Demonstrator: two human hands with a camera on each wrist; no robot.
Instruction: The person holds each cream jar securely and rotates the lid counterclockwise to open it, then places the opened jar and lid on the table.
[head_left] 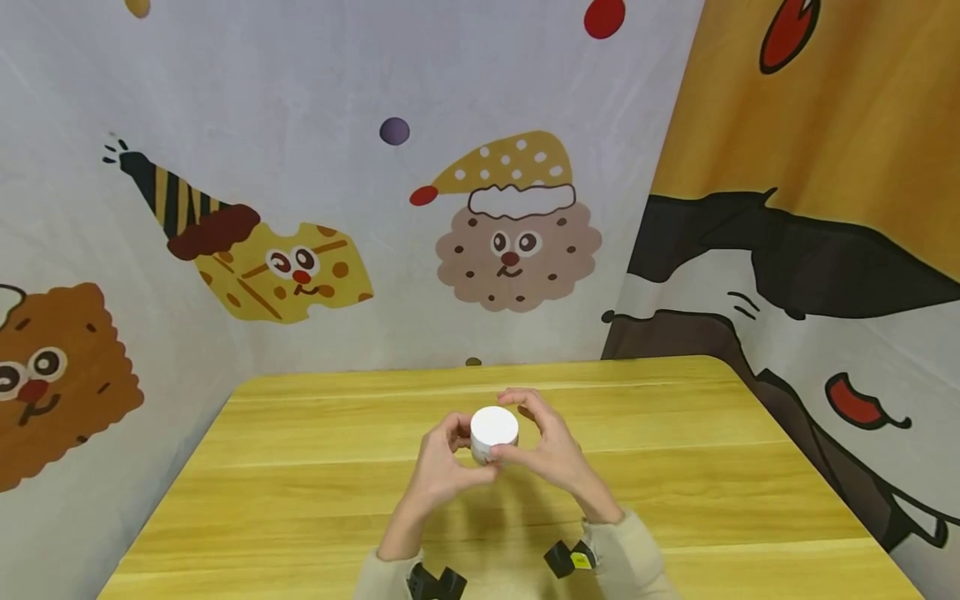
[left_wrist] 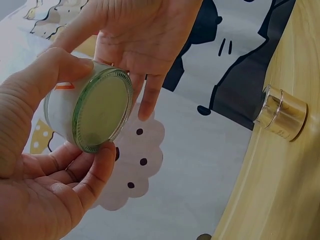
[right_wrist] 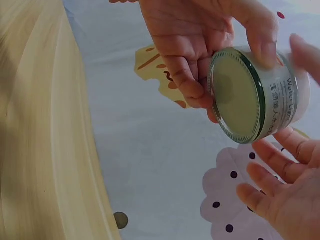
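Note:
A cream jar (head_left: 494, 429) with a white lid and a thick glass base is held above the table. My left hand (head_left: 441, 462) grips its body, with the thumb on one side and fingers curled on the other, as the left wrist view shows (left_wrist: 102, 112). Around the lid side, my right hand (head_left: 551, 446) has spread, gently bent fingers standing apart from the jar. Its thumb (right_wrist: 306, 56) is blurred close to the lid; whether it touches is unclear. Printed lettering shows on the jar's side (right_wrist: 280, 102) in the right wrist view.
A small shiny gold cylinder (left_wrist: 284, 114) stands on the wooden table (head_left: 300, 500); in the head view the right hand mostly covers it. Cartoon-printed cloth (head_left: 315, 100) hangs behind and beside the table. Black wrist mounts (head_left: 437, 582) sit near both sleeves.

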